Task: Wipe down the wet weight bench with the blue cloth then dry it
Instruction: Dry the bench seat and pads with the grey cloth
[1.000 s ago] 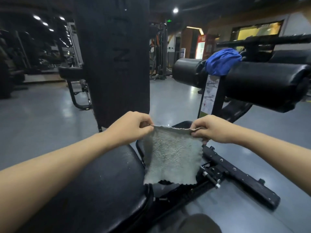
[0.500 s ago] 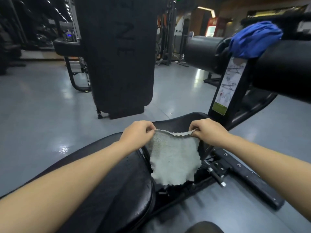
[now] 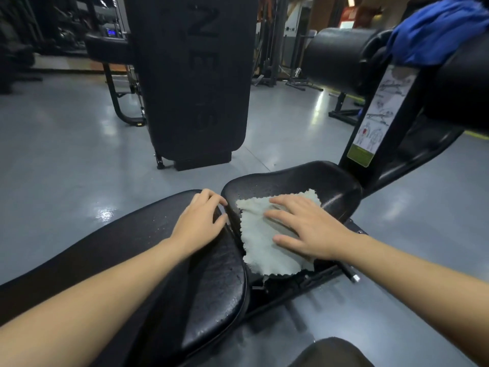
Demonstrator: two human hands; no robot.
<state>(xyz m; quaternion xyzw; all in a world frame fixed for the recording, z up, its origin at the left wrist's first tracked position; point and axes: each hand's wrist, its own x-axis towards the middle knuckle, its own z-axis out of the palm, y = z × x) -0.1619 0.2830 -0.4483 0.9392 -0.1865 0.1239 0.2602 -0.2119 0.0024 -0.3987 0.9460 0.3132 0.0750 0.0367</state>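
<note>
While the grey cloth lies spread: it covers the small seat pad (image 3: 330, 181) of the bench
Right hand (image 3: 308, 229): flat, fingers spread, pressing the grey cloth (image 3: 262, 245)
Left hand (image 3: 198, 221): open, resting on the long pad (image 3: 211, 287), holding nothing
Long pad: beaded with water
Blue cloth (image 3: 434, 35): bunched on the roller pad (image 3: 341, 56), upper right

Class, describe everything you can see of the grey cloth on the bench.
The grey cloth is a pale, fuzzy, towel-like square with ragged, zigzag edges. It lies spread flat on the black seat pad, its near edge overhanging the gap beside the long pad. The right hand presses on it, palm down, fingers spread; the left hand rests just beside it.
</note>
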